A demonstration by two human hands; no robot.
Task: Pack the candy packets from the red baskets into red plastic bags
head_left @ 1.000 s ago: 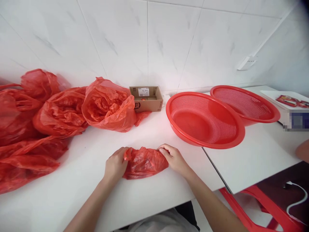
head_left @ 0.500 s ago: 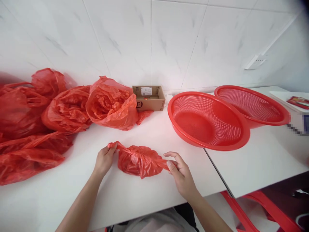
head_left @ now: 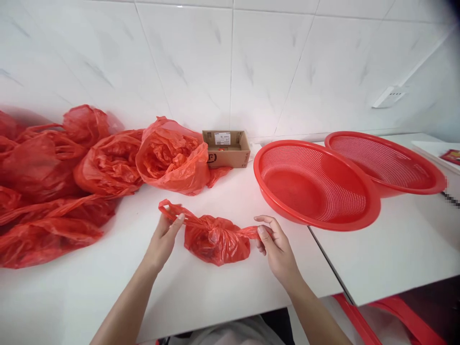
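A small red plastic bag point(head_left: 215, 240) lies bunched on the white table point(head_left: 223, 292) right in front of me. My left hand point(head_left: 163, 239) pinches the bag's left handle loop, pulled up and to the left. My right hand point(head_left: 276, 247) pinches the right handle, drawn out to the right. Something fills the bag, but I cannot make out what. Both handles are stretched apart from the bag's body.
Several full red plastic bags point(head_left: 108, 163) are heaped at the left and back. A small open cardboard box point(head_left: 227, 149) stands by the tiled wall. Two red perforated baskets point(head_left: 316, 184) point(head_left: 386, 163) sit at the right, across a seam between two tables.
My hands went from clasping the bunched bag's ends to pulling its two handles outward. The left handle now rises in a loop and the bag lies more spread.
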